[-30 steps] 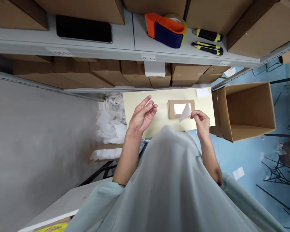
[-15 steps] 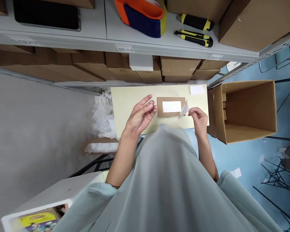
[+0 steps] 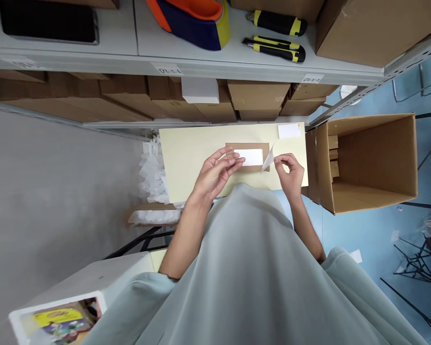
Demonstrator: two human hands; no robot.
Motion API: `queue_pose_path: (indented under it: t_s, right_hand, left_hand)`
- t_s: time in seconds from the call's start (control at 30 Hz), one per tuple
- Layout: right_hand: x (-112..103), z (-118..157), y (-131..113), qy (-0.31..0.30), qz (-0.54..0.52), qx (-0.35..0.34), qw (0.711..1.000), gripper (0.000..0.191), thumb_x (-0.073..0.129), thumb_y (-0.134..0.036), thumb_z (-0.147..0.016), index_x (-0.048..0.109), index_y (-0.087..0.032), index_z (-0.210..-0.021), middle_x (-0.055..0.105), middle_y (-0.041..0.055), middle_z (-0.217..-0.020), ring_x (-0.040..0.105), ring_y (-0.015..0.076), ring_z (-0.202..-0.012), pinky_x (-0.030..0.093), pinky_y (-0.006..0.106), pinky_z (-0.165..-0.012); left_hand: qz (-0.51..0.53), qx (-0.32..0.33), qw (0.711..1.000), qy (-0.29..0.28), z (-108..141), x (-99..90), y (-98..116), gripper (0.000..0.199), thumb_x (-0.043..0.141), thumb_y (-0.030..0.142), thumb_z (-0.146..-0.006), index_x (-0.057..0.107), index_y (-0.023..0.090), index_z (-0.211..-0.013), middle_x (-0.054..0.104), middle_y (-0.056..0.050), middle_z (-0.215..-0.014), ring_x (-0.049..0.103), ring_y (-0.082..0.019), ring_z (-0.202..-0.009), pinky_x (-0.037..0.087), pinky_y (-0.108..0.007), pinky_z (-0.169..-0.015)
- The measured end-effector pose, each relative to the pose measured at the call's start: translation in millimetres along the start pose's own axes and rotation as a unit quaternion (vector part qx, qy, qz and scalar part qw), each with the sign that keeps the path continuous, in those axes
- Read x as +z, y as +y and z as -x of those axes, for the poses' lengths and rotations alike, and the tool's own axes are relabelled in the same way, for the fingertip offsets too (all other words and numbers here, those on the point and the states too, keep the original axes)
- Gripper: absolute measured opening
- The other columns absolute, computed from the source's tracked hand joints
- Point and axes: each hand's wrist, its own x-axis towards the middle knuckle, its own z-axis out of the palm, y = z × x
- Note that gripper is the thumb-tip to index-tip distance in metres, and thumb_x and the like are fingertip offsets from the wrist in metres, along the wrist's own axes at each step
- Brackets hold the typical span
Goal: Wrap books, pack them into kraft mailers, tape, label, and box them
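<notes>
So, head view, the only one I've got. The flat brown box (image 3: 253,169) is lying on the pale table (image 3: 190,143) in front of me, and it's already got a white label (image 3: 253,157) on top. As far as I can tell that label sits fairly flat, though my fingers cover its left end a bit, so no promises about that edge.

My left hand (image 3: 215,175) is over the left end of the box, fingers loosely spread with nothing in them. Can't tell if the tips are actually touching. My right hand (image 3: 290,175) has thumb and finger pinched together on a thin paper slip (image 3: 267,159), standing up at the box's right end. Might be the label's backing, but that's a guess; too small to be sure.

Progress-wise I'd call it mostly there: box down, label on. What's left, I reckon, is pressing the label smooth and getting rid of the slip. Another white piece of paper (image 3: 289,131) is at the table's far right corner, no box under it. Just right of the table there's a big carton (image 3: 377,158) with a few small boxes (image 3: 333,153) inside; the labelled one isn't in there.
</notes>
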Motion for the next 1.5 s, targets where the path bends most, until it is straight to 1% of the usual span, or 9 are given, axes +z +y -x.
queue_pose_path:
  t_s: [0.1, 0.2, 0.37, 0.6, 0.7, 0.8, 1.03, 1.33, 1.5]
  right_hand:
    - [8.2, 6.0, -3.5, -0.031, 0.105, -0.145, 0.983, 0.013, 0.065, -0.031, -0.103, 0.072, -0.028, -0.093, 0.073, 0.005, -0.095, 0.068, 0.0231, -0.092, 0.056, 0.042, -0.089]
    - [20.1, 15.7, 0.9, -0.097, 0.184, -0.254, 0.945, 0.012, 0.067, -0.026, -0.105, 0.072, -0.029, -0.094, 0.074, 0.0046, -0.096, 0.068, 0.023, -0.09, 0.053, 0.041, -0.088]
    - [34.8, 31.0, 13.3, -0.152, 0.24, -0.295, 0.912, 0.018, 0.064, -0.023, -0.108, 0.072, -0.029, -0.093, 0.074, 0.0037, -0.096, 0.065, 0.021, -0.084, 0.05, 0.039, -0.084]
    - [26.8, 37.3, 11.6, -0.207, 0.185, -0.228, 0.933, 0.012, 0.072, -0.037, -0.107, 0.08, -0.03, -0.102, 0.079, 0.0035, -0.1, 0.071, 0.0208, -0.091, 0.055, 0.039, -0.089]
    - [10.9, 26.7, 12.7, -0.11, 0.12, -0.128, 0.978, 0.018, 0.069, -0.041, -0.108, 0.083, -0.03, -0.105, 0.08, 0.0054, -0.103, 0.072, 0.0221, -0.092, 0.059, 0.041, -0.091]
    - [-2.6, 10.4, 18.7, -0.034, 0.049, -0.008, 0.998, 0.023, 0.073, -0.048, -0.103, 0.085, -0.029, -0.102, 0.079, 0.0055, -0.103, 0.071, 0.0209, -0.09, 0.061, 0.04, -0.09]
    - [2.9, -5.3, 29.9, -0.102, -0.083, 0.104, 0.986, 0.028, 0.087, -0.055, -0.085, 0.086, -0.028, -0.092, 0.081, 0.0024, -0.099, 0.072, 0.0178, -0.086, 0.061, 0.037, -0.089]
    - [12.7, -3.5, 35.6, -0.085, -0.082, 0.151, 0.981, 0.029, 0.091, -0.051, -0.081, 0.085, -0.025, -0.093, 0.082, 0.0024, -0.099, 0.067, 0.0147, -0.08, 0.061, 0.034, -0.086]
    - [13.8, -1.8, 40.1, -0.117, -0.092, 0.172, 0.974, 0.036, 0.091, -0.057, -0.079, 0.083, -0.023, -0.09, 0.08, 0.0027, -0.09, 0.07, 0.0176, -0.082, 0.061, 0.035, -0.085]
  left_hand:
    - [-0.012, 0.0, 1.0, -0.014, 4.9, 9.7, -11.6, 0.033, 0.09, 0.037, -0.087, 0.073, 0.02, -0.11, 0.082, -0.013, -0.121, 0.08, -0.026, -0.117, 0.062, -0.042, -0.113]
    - [-0.015, 0.01, 1.0, -0.011, 9.4, 14.0, -22.2, 0.041, 0.093, 0.051, -0.085, 0.074, 0.021, -0.107, 0.083, -0.01, -0.118, 0.08, -0.023, -0.115, 0.063, -0.037, -0.108]
    - [-0.018, 0.031, 0.999, 0.037, 12.1, 12.2, -32.2, 0.043, 0.101, 0.048, -0.072, 0.074, 0.023, -0.095, 0.079, 0.0, -0.093, 0.077, -0.014, -0.089, 0.065, -0.026, -0.088]
    - [-0.058, 0.054, 0.995, 0.061, 11.3, 5.2, -33.7, 0.042, 0.096, 0.051, -0.075, 0.073, 0.022, -0.095, 0.079, -0.003, -0.092, 0.079, -0.021, -0.096, 0.066, -0.032, -0.086]
    - [-0.064, 0.053, 0.995, 0.059, 10.6, -4.4, -30.0, 0.046, 0.098, 0.05, -0.071, 0.073, 0.022, -0.098, 0.081, -0.004, -0.095, 0.079, -0.024, -0.102, 0.066, -0.036, -0.092]
    - [-0.065, 0.039, 0.997, 0.034, 11.5, -15.8, -24.6, 0.046, 0.099, 0.046, -0.068, 0.074, 0.021, -0.097, 0.081, -0.005, -0.094, 0.079, -0.025, -0.102, 0.066, -0.038, -0.094]
    - [-0.085, 0.01, 0.996, 0.001, 13.4, -33.1, -16.1, 0.041, 0.1, 0.041, -0.068, 0.076, 0.02, -0.095, 0.081, -0.006, -0.094, 0.078, -0.023, -0.096, 0.065, -0.036, -0.092]
    - [-0.085, 0.011, 0.996, -0.01, 15.0, -39.1, -13.7, 0.042, 0.101, 0.046, -0.068, 0.076, 0.02, -0.09, 0.075, -0.003, -0.09, 0.074, -0.019, -0.088, 0.065, -0.034, -0.087]
    - [-0.098, 0.017, 0.995, -0.013, 11.8, -47.7, -18.9, 0.042, 0.1, 0.051, -0.07, 0.076, 0.022, -0.09, 0.076, -0.004, -0.093, 0.074, -0.02, -0.09, 0.065, -0.035, -0.088]
